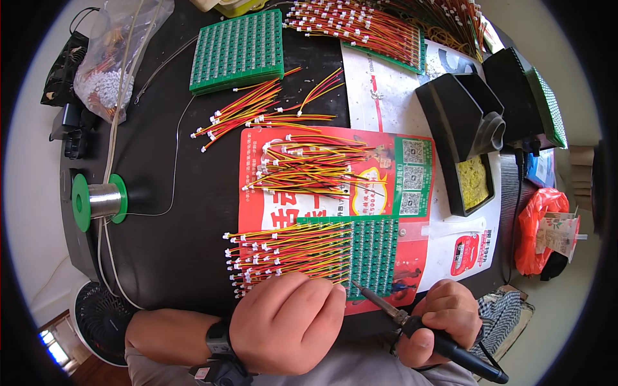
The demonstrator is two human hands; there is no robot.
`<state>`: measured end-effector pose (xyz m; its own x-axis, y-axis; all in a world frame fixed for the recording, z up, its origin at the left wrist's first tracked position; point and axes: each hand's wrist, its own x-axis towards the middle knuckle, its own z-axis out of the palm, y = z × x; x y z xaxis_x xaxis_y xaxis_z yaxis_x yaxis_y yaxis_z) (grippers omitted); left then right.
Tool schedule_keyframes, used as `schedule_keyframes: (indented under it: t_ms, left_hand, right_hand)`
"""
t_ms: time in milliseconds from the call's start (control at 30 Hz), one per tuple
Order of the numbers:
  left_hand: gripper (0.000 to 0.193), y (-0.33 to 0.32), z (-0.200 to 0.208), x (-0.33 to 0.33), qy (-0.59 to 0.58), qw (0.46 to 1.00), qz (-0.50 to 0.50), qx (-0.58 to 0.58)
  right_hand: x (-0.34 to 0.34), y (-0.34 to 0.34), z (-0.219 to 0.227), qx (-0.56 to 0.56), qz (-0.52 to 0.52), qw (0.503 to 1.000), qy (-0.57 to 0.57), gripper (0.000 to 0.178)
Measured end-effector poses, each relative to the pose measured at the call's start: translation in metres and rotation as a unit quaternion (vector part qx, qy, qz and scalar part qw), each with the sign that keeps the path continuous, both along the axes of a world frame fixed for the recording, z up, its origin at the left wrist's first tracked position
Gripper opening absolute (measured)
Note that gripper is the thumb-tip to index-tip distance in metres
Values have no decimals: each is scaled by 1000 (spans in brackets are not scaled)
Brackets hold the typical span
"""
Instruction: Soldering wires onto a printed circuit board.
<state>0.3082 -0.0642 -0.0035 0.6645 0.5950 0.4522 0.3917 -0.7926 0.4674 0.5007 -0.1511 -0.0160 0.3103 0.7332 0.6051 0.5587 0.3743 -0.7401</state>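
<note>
My right hand [447, 315] grips a soldering iron [465, 359] by its black handle. The iron's tip reaches the lower part of a green circuit board panel [374, 257], close to a row of pads. Red, black and yellow wire leads [277, 252] with white plugs run leftward from the panel in rows. My left hand [290, 325] is closed at the panel's near edge, over the lowest leads. Its fingertips are turned away from view, so what they pinch is hidden. Beyond the panel, a pile of loose leads [315, 164] lies on a red printed sheet [251, 212].
A solder spool [103, 201] stands at left, its thin wire trailing across the dark table. Stacked green panels [237, 51] and a wired panel [412, 55] sit at the back. To the right are a black iron stand [450, 116] with yellow sponge [474, 182] and a red bag [537, 215].
</note>
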Motion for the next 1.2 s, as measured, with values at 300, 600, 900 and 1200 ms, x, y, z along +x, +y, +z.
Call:
schedule_keyframes:
  t_ms: [300, 600, 900, 1200]
  left_hand:
    - [16, -5, 3, -4, 41, 999, 4, -17]
    - [15, -4, 2, -4, 41, 999, 0, -24]
    - [15, -7, 3, -3, 49, 999, 11, -11]
    - [16, -7, 2, -3, 51, 999, 7, -6]
  right_hand:
    - [4, 1, 6, -15, 31, 999, -14, 24]
    - [8, 2, 11, -54, 67, 995, -39, 22]
    - [9, 2, 12, -70, 79, 993, -46, 22]
    - [-3, -1, 0, 2, -20, 1000, 8, 28]
